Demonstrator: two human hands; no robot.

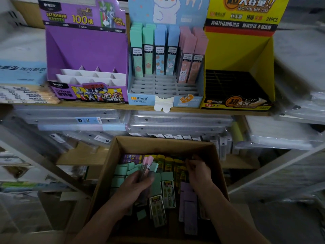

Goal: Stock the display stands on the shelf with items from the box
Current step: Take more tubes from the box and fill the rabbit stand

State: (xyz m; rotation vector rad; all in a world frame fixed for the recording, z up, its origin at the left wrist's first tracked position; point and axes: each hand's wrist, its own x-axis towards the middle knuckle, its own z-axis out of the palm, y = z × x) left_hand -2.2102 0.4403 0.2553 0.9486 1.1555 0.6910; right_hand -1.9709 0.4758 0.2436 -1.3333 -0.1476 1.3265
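Note:
A cardboard box [112,166] below the shelf holds several green, yellow and purple lead cases. My left hand [139,184] is inside it, shut on a few cases, two with pink caps [147,162] sticking up. My right hand [198,171] reaches into the box's far right among the yellow cases [177,166]; what its fingers hold is hidden. On the shelf stand three displays: a purple stand [84,50] with bare white slots, a blue stand [165,92] with green, blue and pink cases in its back rows, and a yellow stand [237,50] with bare black slots.
The wooden shelf edge [105,107] runs just above the box. Plastic-wrapped binders [175,122] are stacked beneath it. Blue packs and boxed pencils [26,95] lie left of the purple stand, and wrapped stock sits to the right.

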